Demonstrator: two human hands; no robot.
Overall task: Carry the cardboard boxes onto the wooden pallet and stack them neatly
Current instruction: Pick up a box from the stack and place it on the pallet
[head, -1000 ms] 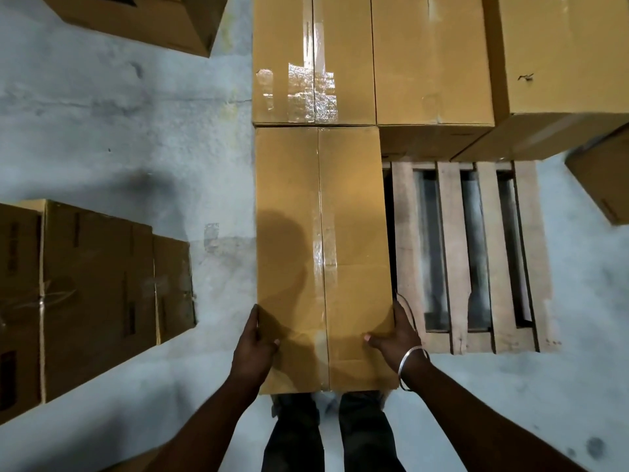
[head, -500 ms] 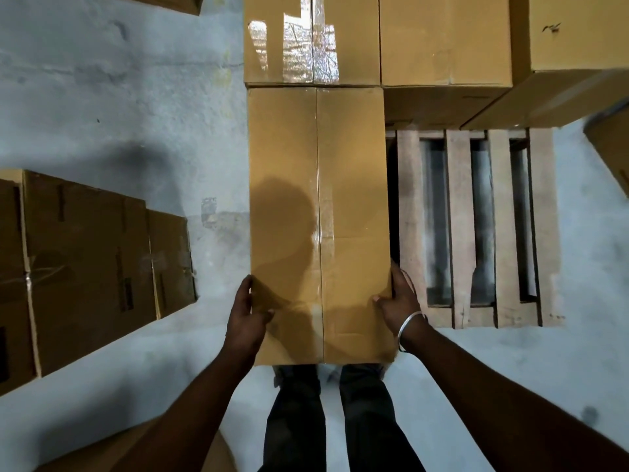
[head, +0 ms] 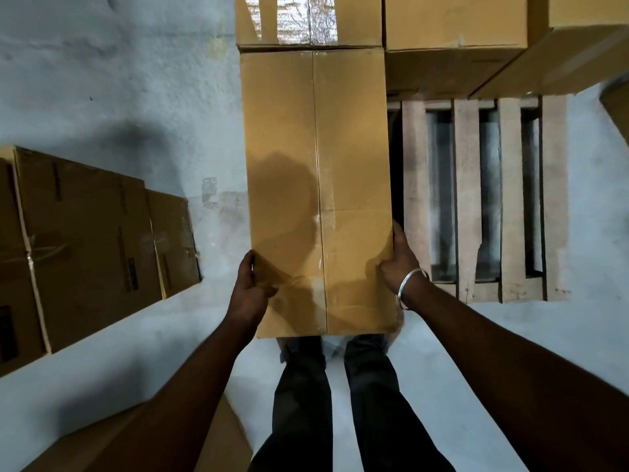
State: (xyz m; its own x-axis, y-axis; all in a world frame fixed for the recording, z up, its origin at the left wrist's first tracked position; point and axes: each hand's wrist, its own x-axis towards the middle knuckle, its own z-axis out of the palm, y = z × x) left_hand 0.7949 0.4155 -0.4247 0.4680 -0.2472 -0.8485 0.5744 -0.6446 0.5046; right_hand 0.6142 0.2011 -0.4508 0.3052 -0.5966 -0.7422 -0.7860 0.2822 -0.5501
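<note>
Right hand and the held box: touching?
Touching. The head view shows the right hand curled round the near right edge of the box, thumb on top, no gap.

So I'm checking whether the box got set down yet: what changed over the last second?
Little moved. The long box shows no clear shift, its far end against the stacked boxes. The left hand and right hand keep gripping its near corners. Pallet and the boxes on the floor unchanged; the view only drifted.
</note>
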